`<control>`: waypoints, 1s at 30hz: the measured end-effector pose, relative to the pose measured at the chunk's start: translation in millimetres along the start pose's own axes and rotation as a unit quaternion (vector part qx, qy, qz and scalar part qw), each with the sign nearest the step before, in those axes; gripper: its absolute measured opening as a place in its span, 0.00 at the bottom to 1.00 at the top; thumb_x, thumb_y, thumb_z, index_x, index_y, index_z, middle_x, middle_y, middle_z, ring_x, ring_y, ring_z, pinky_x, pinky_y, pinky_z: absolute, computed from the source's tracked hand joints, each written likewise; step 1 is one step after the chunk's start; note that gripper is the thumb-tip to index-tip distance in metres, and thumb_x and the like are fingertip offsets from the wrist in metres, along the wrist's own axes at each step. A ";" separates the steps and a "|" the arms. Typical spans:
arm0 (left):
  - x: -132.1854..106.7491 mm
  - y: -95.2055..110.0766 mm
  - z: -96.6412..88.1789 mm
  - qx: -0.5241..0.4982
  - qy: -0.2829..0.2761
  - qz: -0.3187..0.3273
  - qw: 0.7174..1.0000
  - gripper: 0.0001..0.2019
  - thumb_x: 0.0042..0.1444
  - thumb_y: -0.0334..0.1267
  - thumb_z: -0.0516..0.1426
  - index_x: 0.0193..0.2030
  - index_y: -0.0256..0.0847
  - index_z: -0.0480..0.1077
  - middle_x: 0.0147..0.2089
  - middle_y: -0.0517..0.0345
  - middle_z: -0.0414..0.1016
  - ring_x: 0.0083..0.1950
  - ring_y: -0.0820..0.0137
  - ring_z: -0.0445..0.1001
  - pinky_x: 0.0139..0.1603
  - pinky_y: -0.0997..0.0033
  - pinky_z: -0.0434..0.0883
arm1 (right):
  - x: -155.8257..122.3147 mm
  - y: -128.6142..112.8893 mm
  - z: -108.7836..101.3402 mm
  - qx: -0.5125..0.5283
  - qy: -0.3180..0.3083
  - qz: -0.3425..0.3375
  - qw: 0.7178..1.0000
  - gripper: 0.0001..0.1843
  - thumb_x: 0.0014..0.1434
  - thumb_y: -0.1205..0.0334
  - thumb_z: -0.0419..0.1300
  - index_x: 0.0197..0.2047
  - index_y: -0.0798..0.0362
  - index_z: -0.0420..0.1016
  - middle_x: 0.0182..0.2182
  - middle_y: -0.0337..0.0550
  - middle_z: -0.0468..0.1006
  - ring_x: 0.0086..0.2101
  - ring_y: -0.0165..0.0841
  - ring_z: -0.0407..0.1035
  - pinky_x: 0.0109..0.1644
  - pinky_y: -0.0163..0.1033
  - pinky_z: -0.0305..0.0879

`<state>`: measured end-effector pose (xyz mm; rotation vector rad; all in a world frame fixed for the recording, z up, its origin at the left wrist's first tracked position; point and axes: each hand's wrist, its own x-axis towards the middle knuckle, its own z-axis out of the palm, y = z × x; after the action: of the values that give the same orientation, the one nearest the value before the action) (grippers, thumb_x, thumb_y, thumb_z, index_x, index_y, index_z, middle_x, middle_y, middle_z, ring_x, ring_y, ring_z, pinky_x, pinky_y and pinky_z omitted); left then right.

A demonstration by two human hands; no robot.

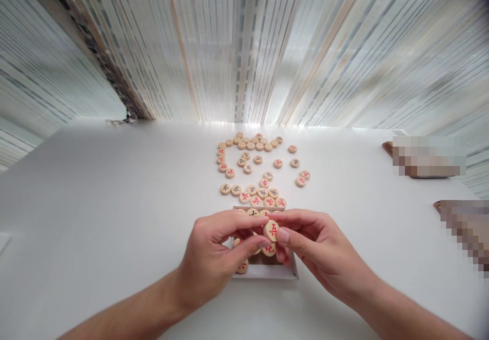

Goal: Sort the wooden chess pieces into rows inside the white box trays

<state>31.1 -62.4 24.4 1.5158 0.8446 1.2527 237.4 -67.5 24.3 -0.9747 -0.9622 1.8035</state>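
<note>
A round wooden xiangqi piece (271,231) with a red character is held up over a shallow box (267,272). My left hand (217,251) pinches its left side between thumb and forefinger. From the right, my right hand (321,243) grips the same piece with thumb and fingers. Inside the box lie several more pieces, among them a red-marked one (269,250) just below the held piece and another (242,266) in the lower left corner. My hands hide part of the box and its contents.
Many xiangqi pieces (255,201), red and black, lie on the white table (133,202) beyond the box, some face down in rows (250,146) farther back. Two brown boxes (424,169) (464,233), partly blurred, stand at the right. A striped curtain (252,50) hangs behind the table.
</note>
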 end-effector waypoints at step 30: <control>1.1 1.2 -2.3 0.014 -0.094 -0.096 0.991 0.13 0.73 0.39 0.61 0.58 0.44 0.85 0.40 0.53 0.84 0.39 0.70 0.81 0.42 0.75 0.81 | 0.8 -3.0 5.1 0.009 -0.016 -0.076 0.997 0.12 0.58 0.62 0.79 0.47 0.49 0.91 0.30 0.42 0.87 0.30 0.28 0.79 0.35 0.29 0.78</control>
<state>29.0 -61.2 26.0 1.5092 0.8633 0.9472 233.5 -66.9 28.8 -0.8403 -1.0096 1.7014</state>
